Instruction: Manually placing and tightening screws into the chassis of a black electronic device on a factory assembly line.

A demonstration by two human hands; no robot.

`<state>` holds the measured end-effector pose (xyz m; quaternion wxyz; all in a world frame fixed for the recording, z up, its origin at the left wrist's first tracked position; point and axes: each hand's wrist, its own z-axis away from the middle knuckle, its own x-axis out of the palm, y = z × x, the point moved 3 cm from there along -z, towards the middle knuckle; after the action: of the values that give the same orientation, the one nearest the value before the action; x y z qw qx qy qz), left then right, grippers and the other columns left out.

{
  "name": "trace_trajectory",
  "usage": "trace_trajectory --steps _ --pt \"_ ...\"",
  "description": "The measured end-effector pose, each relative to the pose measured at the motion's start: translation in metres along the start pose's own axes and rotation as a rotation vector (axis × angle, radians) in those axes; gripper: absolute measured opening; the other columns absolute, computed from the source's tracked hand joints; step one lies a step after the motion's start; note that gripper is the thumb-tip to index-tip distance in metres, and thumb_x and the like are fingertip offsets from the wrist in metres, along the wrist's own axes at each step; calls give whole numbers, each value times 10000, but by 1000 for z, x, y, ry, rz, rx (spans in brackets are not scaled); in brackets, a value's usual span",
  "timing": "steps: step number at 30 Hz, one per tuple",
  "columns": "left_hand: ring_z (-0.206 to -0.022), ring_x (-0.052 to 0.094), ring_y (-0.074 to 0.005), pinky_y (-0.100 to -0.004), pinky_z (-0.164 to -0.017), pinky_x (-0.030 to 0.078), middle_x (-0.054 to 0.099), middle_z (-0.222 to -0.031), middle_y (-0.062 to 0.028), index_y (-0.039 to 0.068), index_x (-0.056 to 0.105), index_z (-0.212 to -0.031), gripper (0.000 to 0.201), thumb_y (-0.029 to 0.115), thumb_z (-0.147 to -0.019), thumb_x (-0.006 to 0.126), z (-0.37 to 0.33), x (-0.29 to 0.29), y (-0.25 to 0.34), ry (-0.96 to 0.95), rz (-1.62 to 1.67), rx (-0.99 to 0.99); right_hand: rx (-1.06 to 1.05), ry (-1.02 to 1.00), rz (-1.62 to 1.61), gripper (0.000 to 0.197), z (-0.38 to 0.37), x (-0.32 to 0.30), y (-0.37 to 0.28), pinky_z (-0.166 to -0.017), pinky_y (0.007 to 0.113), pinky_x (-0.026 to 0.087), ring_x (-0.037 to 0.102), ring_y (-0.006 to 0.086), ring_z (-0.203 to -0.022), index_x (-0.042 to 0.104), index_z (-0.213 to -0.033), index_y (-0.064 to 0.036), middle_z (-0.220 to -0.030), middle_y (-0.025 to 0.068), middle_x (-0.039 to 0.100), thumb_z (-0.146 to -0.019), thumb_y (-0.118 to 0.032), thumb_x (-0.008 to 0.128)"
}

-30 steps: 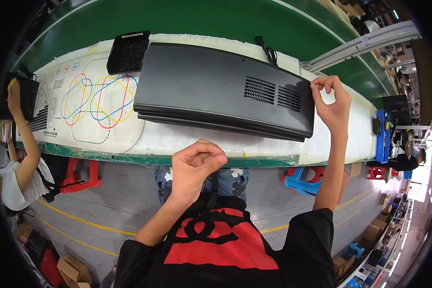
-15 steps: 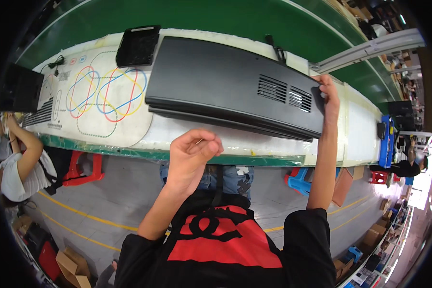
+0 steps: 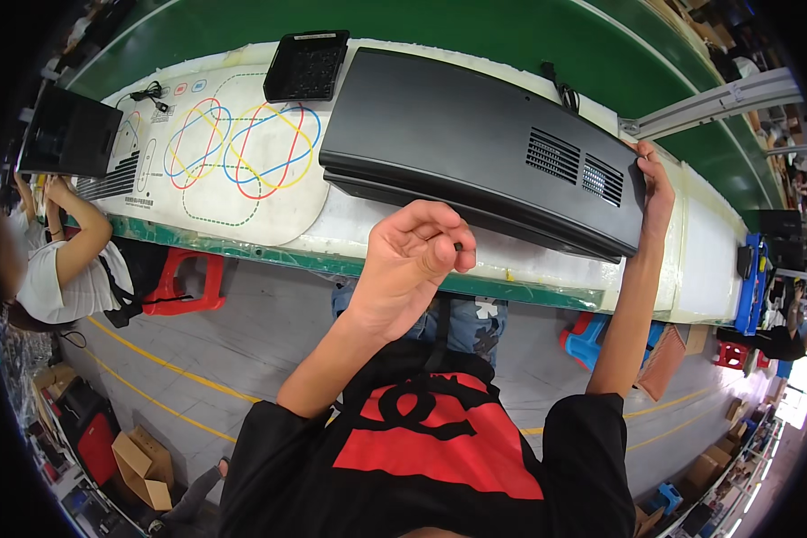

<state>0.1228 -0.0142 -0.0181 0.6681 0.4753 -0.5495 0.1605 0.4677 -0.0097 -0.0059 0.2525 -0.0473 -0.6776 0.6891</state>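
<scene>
A long dark grey casing (image 3: 439, 125) with two sets of vent slots lies across the white-topped bench. At its right end my right hand (image 3: 656, 193) is closed round the edge, fingers over the far corner. My left hand (image 3: 417, 255) is raised in front of the casing's near edge, thumb and fingers pinched together. A small dark piece (image 3: 458, 247) shows between those fingertips, too small to name. Behind the casing's left end stands a black tray (image 3: 305, 76) with small dark bits in it.
A printed mat (image 3: 188, 211) with coloured loops covers the bench at left, with a black cable (image 3: 148, 92) on it. Beside a black screen-like panel (image 3: 72, 134), another person's arm (image 3: 85, 215) reaches in. A metal post (image 3: 717, 100) and a blue bin (image 3: 751, 282) are at right.
My left hand has lifted toward the casing's near edge and turned, showing the small dark piece. My right hand keeps its hold. The whole view has shifted.
</scene>
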Motion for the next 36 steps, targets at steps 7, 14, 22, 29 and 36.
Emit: trace_trajectory --steps 7,14,22,29,36 --pt "-808 566 -132 -257 -736 457 595 -904 -25 58 602 -1025 288 179 -820 764 -5 5 -5 -65 88 15 16 -8 -90 302 -8 -8 5 -867 308 507 604 236 -1032 514 -1150 -49 -1186 154 596 -856 -115 521" --pt "-775 505 -94 -246 -706 396 551 -879 24 118 584 -980 293 287 -816 758 -4 9 -5 -49 -62 -76 -658 20 435 245 46 39 -48 -958 346 402 563 247 -1100 507 -1027 -34 -1155 163 605 -812 46 594" --pt "-757 584 -93 -220 -684 478 613 -888 -21 25 586 -1006 236 128 -857 738 -5 12 -11 3 -32 -123 -691 -534 723 328 129 174 -28 -706 321 493 638 232 -743 478 -808 -52 -822 126 685 -648 125 703" --pt "-767 600 -95 -218 -697 495 612 -887 -31 9 583 -1000 241 110 -852 744 -13 4 -6 46 -98 -138 -755 -545 837 350 120 182 -30 -650 289 484 637 210 -720 437 -767 -62 -803 118 678 -648 143 695" --pt "-782 620 -137 -253 -706 500 644 -852 -76 -15 615 -1000 178 158 -966 588 -31 21 40 49 -573 166 -785 -360 1057 279 42 169 -51 -676 266 473 608 162 -714 413 -773 -39 -800 94 656 -745 108 649"
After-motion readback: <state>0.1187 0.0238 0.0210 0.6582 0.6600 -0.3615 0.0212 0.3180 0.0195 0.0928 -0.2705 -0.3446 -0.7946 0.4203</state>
